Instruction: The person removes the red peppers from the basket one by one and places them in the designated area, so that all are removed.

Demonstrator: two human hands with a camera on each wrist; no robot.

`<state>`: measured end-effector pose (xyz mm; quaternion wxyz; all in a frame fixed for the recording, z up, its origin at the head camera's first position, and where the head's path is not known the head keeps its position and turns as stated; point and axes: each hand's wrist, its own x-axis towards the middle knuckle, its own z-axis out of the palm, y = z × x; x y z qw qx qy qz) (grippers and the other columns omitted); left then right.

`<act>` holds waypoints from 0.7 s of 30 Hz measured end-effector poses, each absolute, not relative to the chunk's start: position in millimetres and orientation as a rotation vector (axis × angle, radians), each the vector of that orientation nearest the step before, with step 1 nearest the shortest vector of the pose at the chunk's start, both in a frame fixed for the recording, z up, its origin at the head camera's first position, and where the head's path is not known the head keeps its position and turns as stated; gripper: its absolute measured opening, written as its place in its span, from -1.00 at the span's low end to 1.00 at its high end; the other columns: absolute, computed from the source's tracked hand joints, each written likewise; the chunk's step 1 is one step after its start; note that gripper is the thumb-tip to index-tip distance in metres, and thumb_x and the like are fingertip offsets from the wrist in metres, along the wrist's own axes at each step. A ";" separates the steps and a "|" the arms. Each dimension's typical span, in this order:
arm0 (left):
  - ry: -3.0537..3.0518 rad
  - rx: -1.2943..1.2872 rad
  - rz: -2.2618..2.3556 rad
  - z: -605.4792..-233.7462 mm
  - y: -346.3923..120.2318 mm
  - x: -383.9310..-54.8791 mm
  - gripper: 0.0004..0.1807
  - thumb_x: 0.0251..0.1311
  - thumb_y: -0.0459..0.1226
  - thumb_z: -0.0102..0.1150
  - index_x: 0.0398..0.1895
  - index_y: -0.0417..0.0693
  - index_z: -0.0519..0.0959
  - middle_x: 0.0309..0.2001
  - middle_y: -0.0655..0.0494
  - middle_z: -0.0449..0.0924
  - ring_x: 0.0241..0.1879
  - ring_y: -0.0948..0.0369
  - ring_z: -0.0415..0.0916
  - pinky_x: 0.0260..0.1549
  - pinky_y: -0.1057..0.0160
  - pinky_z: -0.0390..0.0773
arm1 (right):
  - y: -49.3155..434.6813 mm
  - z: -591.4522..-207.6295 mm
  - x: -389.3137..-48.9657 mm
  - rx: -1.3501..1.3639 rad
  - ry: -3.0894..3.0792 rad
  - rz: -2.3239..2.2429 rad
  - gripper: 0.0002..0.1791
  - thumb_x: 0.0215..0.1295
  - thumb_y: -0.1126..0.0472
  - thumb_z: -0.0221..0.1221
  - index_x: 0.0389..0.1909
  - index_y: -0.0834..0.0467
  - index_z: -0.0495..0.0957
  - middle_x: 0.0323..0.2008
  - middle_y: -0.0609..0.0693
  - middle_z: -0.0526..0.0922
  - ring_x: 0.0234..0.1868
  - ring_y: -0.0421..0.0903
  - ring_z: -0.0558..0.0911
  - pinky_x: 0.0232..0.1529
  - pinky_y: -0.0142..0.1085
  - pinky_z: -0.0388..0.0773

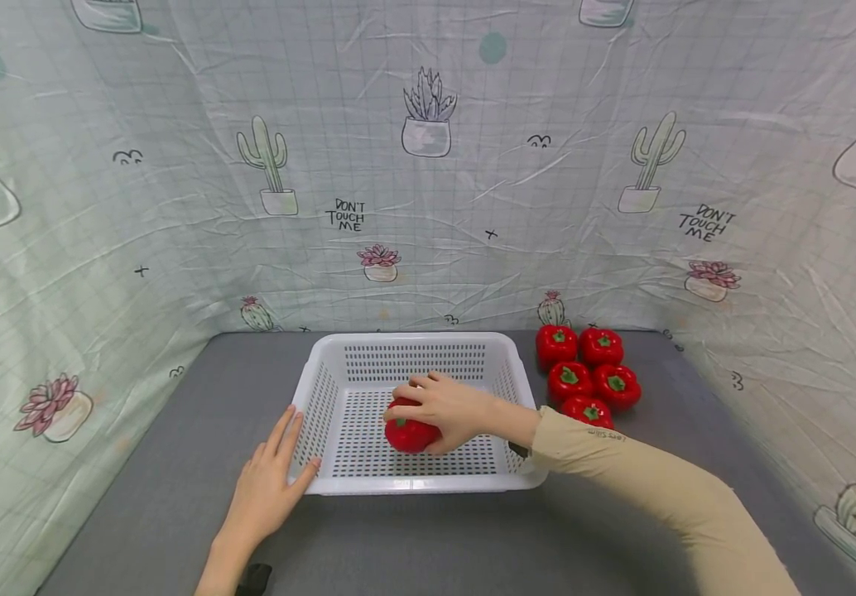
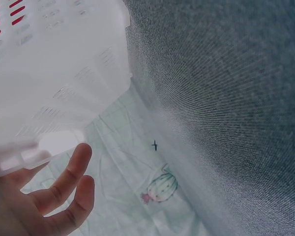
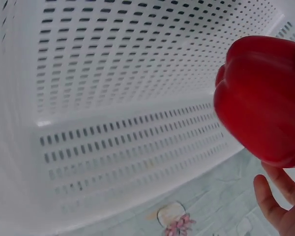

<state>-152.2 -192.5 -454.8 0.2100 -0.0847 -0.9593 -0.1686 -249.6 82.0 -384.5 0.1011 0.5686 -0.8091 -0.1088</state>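
Observation:
My right hand [image 1: 452,411] grips a red bell pepper [image 1: 411,430] over the inside of a white plastic basket [image 1: 411,484] with slotted walls. In the right wrist view the same pepper [image 3: 265,101] fills the right side, with fingertips [image 3: 268,196] below it; much of that hand is out of frame. My left hand [image 1: 267,480] holds the basket's near left corner, thumb over the rim and fingers along the outer side. The left wrist view shows bent, spread fingers [image 2: 64,187] beside the translucent wall [image 2: 49,88].
Several red bell peppers [image 1: 569,381] stand in a group on the grey table [image 1: 175,497], just right of the basket. My right sleeve [image 1: 637,463] passes in front of the lowest one. A printed cloth [image 1: 428,190] with cactus drawings encloses the table.

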 end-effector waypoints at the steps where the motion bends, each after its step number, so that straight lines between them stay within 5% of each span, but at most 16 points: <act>1: -2.664 -0.236 -0.468 -454.9 -192.6 -152.2 -0.27 0.06 -0.06 0.10 0.29 -0.15 0.17 0.33 -0.05 0.08 -0.14 -0.13 0.42 -0.28 -0.18 0.38 | 83.3 -381.9 -249.1 1.674 -2.379 -0.323 -0.20 -0.18 -0.17 0.28 0.17 -0.18 0.19 0.13 -0.09 0.32 0.11 -0.10 0.30 -0.02 -0.23 0.45; 21: -2.672 -0.230 -0.468 -454.1 -191.5 -152.6 -0.26 0.04 -0.07 0.12 0.29 -0.16 0.17 0.32 -0.08 0.09 -0.13 -0.11 0.42 -0.29 -0.16 0.39 | 122.7 -354.4 -236.7 1.577 -2.392 -0.138 -0.09 -0.32 -0.08 0.39 0.16 -0.04 0.20 0.10 -0.07 0.36 0.10 -0.11 0.30 -0.06 -0.28 0.49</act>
